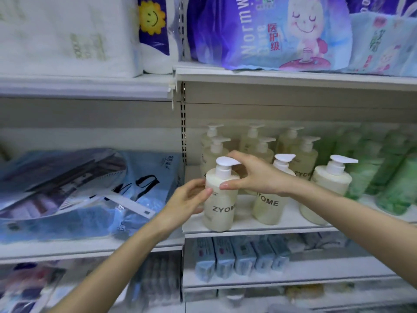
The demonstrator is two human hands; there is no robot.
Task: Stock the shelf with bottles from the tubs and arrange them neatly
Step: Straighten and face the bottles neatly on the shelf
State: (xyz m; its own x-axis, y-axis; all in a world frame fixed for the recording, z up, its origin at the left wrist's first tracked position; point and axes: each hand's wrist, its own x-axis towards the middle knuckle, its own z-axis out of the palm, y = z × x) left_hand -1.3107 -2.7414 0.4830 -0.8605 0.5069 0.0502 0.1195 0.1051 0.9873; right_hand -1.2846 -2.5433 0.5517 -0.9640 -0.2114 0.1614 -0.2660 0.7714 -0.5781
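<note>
Two hands to square the cream plastic pump bottle (220,206), I judge: my left hand (189,197) cups its side, right hand (255,175) pinches its top.

The front bottle (220,199) is showing a pale cream body, a white pump and black ZYOME lettering. The cream bottles (268,212) at 3 o'clock of it are carrying the same cream, white and black. Farther toward 3 o'clock, the green bottles (388,177) are glowing pale mint. The shelf (248,227) is looking off-white. At 9 o'clock a blue pack (90,188) is showing black script. At 12 o'clock a purple-blue pack (270,30) is bearing a pink-and-white cartoon figure and red characters. At 11 o'clock a yellow smiling sunflower (150,17) is sitting on dark blue.
</note>
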